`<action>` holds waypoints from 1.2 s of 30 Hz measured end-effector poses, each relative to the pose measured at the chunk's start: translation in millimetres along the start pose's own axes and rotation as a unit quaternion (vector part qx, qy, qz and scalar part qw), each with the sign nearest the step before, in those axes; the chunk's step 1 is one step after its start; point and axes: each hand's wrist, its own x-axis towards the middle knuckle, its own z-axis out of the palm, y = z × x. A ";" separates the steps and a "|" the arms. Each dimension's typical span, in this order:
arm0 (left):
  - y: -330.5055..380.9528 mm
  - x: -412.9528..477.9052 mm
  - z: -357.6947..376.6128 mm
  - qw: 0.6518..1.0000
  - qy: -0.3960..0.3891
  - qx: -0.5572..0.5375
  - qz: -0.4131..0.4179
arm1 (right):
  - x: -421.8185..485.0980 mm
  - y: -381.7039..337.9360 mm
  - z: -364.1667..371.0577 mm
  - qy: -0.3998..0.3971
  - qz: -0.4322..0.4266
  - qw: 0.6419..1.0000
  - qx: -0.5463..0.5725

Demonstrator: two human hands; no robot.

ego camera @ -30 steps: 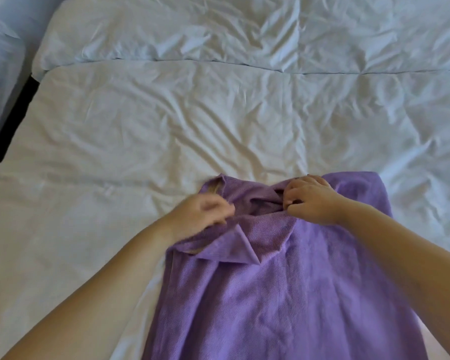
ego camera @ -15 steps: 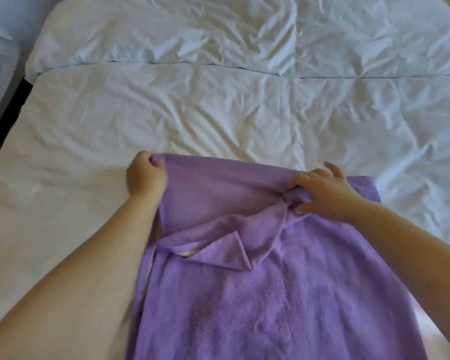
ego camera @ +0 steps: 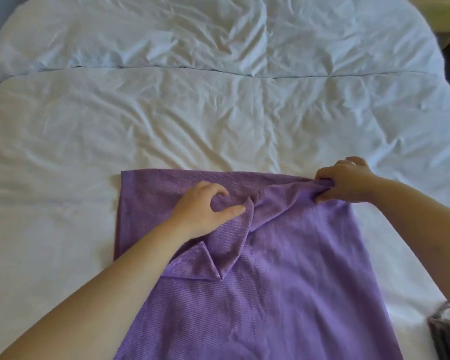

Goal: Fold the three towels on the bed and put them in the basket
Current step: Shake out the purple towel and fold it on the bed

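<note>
A purple towel (ego camera: 283,281) lies spread on the white bed (ego camera: 166,120), its far edge running straight across and its near end passing out of the bottom of the view. My left hand (ego camera: 203,209) rests on the towel near its middle, fingers and thumb curled round a raised fold of cloth. My right hand (ego camera: 348,181) grips the bunched far right corner of the towel. A loose flap lies folded over beside my left forearm. No basket is in view.
A dark grey cloth (ego camera: 447,331) shows at the bottom right corner of the bed. The white duvet is wrinkled, with a seam across the far part. A dark gap runs along the bed's left side.
My left hand let go of the far left corner, which now lies flat, and moved right onto the middle fold. My right hand pulled its corner out to the right.
</note>
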 end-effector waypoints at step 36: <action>10.9 34.9 -8.3 0.969 -0.058 0.177 -0.164 | -29.5 50.7 6.7 -0.006 -0.105 0.983 -0.152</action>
